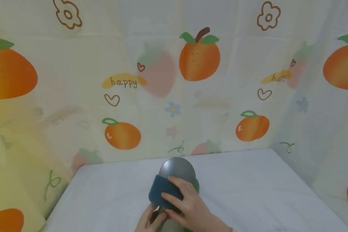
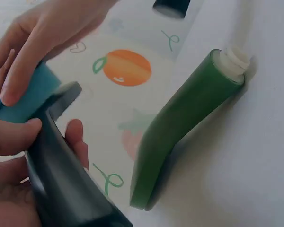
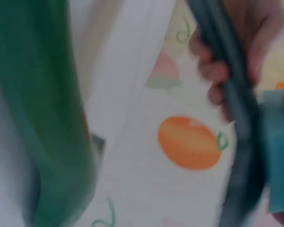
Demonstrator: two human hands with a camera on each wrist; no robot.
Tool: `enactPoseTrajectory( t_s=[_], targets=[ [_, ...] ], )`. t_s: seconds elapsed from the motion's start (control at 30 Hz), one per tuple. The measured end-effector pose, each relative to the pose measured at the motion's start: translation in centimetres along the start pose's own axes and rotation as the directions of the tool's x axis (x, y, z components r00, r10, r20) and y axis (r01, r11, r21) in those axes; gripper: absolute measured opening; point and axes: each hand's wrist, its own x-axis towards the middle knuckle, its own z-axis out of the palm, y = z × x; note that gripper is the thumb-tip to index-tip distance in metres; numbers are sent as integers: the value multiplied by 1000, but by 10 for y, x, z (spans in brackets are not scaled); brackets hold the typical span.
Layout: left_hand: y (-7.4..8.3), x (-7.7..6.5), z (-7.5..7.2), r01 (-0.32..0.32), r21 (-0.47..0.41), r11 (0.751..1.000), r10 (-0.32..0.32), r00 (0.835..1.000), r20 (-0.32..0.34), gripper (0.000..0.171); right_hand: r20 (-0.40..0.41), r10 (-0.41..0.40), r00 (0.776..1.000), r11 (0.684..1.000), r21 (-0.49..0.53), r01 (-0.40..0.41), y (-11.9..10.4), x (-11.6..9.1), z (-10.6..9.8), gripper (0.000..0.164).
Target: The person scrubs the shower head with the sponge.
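The person's 2 hands met low in the head view, just right of centre at most, over a white counter (image 1: 249,187). The right hand (image 1: 188,203) pinched a blue sponge (image 1: 162,190) between its thumb and fingers, the fingers set slightly apart across the top face. The left hand (image 1: 149,219) was curled round the dark handle (image 2: 66,175) of a utensil, and in its wrist view the thumb tip lay at the sponge's lower edge.

The sponge was against the handle, above the left hand. Past it, farther from the person, showed a smooth grey disc (image 1: 178,167), its near part covered by the sponge, so the join between disc and handle could not be seen.

A bent green bottle (image 2: 180,123) with a white threaded neck (image 2: 234,61) was at the counter, apart from the left hand. In the head view only a bit of it showed beside the disc, to the right, partly behind the right hand. At the top of the left wrist view, a dark object (image 2: 172,7) was cut off by the frame.

Behind the counter hung a pale cloth (image 1: 159,25) printed with oranges, strawberries, flowers, hearts and 2 "happy" labels.
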Motion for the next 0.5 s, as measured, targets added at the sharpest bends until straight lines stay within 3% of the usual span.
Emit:
enactPoseTrajectory(
  t_s=[0.13,0.2,0.27,0.33,0.4,0.5],
  targets=[
    [2,2,4,4,23,1000,-4,1000,-30,37,-122,119,985,992,-24,-123,26,7,-2,39],
    [4,2,4,28,50,998,-25,998,-50,34,-171,245,954,968,-12,-250,37,9,-4,40],
    [5,2,4,51,68,996,-46,997,-65,32,-201,363,910,929,10,-369,44,10,-6,41],
    [5,2,4,58,87,994,-52,996,-72,31,-204,421,884,904,8,-428,45,9,-6,43],
    [6,2,4,48,124,991,-37,995,-89,29,-183,398,899,914,-9,-406,40,8,-3,44],
    [5,1,3,15,189,982,8,993,-121,28,-112,229,967,971,-45,-235,26,4,4,45]
  ],
)
